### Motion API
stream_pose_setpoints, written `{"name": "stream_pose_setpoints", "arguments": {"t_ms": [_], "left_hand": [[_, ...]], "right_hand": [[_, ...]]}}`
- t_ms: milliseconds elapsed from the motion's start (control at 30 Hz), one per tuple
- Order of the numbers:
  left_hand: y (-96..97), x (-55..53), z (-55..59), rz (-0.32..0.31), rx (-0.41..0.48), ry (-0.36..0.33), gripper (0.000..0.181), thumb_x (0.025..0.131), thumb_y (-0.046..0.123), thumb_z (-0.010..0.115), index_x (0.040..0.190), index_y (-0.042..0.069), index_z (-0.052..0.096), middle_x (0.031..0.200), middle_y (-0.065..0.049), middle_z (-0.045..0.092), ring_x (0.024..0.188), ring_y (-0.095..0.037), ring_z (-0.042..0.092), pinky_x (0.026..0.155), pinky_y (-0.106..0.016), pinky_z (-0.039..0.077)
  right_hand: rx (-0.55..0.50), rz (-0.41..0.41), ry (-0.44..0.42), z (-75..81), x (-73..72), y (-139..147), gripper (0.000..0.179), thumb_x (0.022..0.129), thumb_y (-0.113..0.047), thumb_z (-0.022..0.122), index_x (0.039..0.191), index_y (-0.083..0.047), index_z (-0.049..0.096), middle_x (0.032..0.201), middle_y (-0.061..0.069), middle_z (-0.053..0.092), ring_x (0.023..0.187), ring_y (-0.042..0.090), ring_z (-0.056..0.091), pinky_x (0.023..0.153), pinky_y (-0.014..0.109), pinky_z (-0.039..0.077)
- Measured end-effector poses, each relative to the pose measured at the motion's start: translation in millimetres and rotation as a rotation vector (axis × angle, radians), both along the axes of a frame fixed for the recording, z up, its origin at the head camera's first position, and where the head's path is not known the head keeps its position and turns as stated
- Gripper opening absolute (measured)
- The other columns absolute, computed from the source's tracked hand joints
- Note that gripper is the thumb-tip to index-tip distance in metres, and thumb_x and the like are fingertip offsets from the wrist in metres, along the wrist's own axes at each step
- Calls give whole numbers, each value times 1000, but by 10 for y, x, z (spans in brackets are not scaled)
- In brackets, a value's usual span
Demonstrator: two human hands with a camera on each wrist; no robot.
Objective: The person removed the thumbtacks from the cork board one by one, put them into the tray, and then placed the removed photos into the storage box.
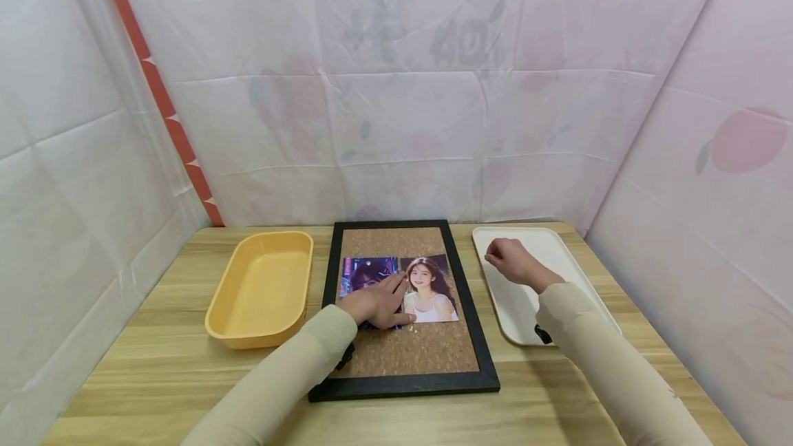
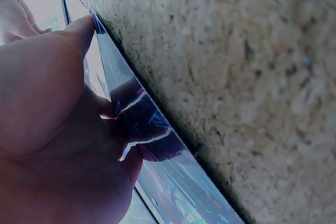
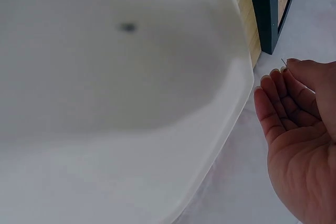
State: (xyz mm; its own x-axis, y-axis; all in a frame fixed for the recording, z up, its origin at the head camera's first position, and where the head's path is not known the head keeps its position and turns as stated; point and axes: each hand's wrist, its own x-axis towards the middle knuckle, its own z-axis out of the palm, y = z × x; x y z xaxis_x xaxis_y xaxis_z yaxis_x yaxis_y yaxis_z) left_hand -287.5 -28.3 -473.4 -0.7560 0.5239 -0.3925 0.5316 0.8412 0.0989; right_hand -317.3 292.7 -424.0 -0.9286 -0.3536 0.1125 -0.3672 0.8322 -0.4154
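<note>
My left hand point(image 1: 381, 303) lies with fingers extended over two photos on a black-framed cork board point(image 1: 415, 356). Under it, the blue-purple picture point(image 1: 354, 270) is partly hidden; a small round pin head point(image 1: 368, 263) shows near its top edge. Thumb and fingertips reach onto the portrait photo point(image 1: 427, 294) of a person in a white top. In the left wrist view, the lower edge of the glossy picture point(image 2: 163, 129) stands slightly off the cork. Over the white tray point(image 1: 548, 243), my right hand point(image 1: 514, 263) pinches a thin metal pin point(image 3: 284, 63) between thumb and forefinger.
A yellow plastic basin point(image 1: 260, 288) stands left of the board on the wood-grain table point(image 1: 161, 336). One small dark, blurred spot point(image 3: 127, 27) shows in the tray. Pale patterned cloth point(image 1: 409, 115) hangs behind and at both sides of the table.
</note>
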Motion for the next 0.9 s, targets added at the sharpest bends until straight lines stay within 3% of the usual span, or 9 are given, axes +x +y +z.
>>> {"name": "stream_pose_setpoints", "arguments": {"t_ms": [100,467,900], "left_hand": [[-8,-3,-15,2,-2,-2,91,101,68,42,166,14,9,173,-3,-1,159,-20,1,127,-40,14],[-9,73,106,-14,2,-3,88,102,65,41,166,12,10,173,-5,1,159,-21,2,127,-39,14],[-2,55,102,-9,4,-1,88,102,65,43,166,13,12,173,-6,2,159,-22,2,126,-41,16]], "right_hand": [[-1,2,-4,-17,7,15,12,100,-3,60,96,6,67,84,12,66,72,19,60,67,38,52],[3,-2,-1,-51,13,106,11,99,-2,60,94,7,65,84,13,66,73,21,60,67,40,53],[20,-23,16,-84,12,276,10,97,-1,61,92,7,65,82,14,65,72,21,58,66,37,50]]}}
